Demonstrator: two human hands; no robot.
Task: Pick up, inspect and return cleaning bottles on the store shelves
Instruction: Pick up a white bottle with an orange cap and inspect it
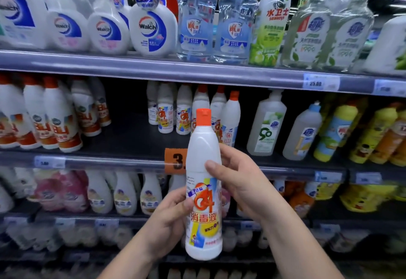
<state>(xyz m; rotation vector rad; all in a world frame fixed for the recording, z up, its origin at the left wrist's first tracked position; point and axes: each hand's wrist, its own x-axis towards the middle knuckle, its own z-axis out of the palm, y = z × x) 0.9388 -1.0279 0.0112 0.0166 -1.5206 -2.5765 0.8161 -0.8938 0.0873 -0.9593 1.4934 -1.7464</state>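
"While the white bottle [203, 190] with the orange cap stands upright in front of the shelves, who has hold of it?"

"Both hands. The left hand [169, 212] grips the labelled lower half from the left. The right hand [237, 182] curls round the shoulder, thumb laid on the front."

"And the shelving?"

"Grey-edged shelves with dark decks. The middle shelf [98, 161] carries matching orange-capped bottles [184, 111] just behind the held one, a bare dark patch to their left, and yellow bottles [342, 129] off to the right. An orange price tag [175, 161] hangs on its edge, partly hidden by the bottle. The top shelf [131, 67] has white Walch bottles [151, 30] and two clear pump bottles [195, 28]."
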